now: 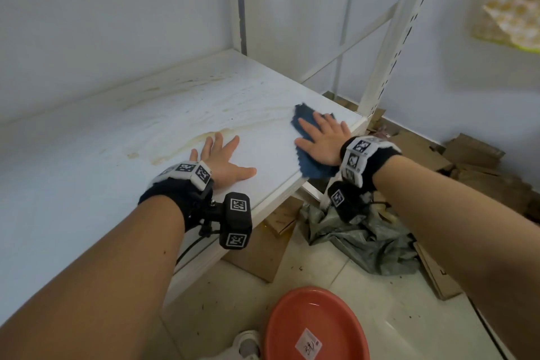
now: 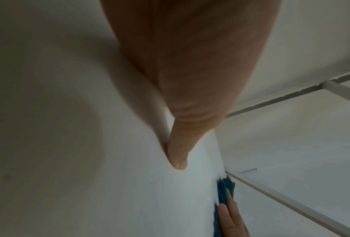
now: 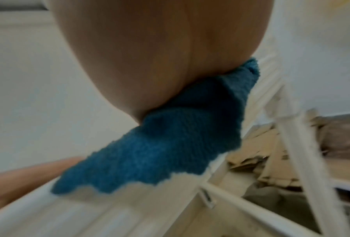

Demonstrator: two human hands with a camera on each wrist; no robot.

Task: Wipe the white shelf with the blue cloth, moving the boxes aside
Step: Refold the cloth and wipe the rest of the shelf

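Note:
The white shelf [image 1: 122,137] runs from lower left toward the upper right and carries brownish stains near its middle. My right hand [image 1: 324,140] lies flat with straight fingers on the blue cloth [image 1: 304,123], pressing it onto the shelf's right front corner. Part of the cloth [image 3: 170,141] hangs over the front edge. My left hand [image 1: 222,161] rests flat on the bare shelf beside it, fingers spread, holding nothing. In the left wrist view its thumb [image 2: 178,154] touches the shelf [image 2: 129,200], with the cloth [image 2: 224,195] beyond. No boxes stand on the shelf.
A white slotted upright [image 1: 388,61] rises at the shelf's right corner. Flattened cardboard boxes [image 1: 473,161] lie on the floor to the right. A grey plastic sheet [image 1: 359,240] and a cardboard box [image 1: 257,251] lie below the shelf. An orange basin [image 1: 315,327] sits on the tiled floor.

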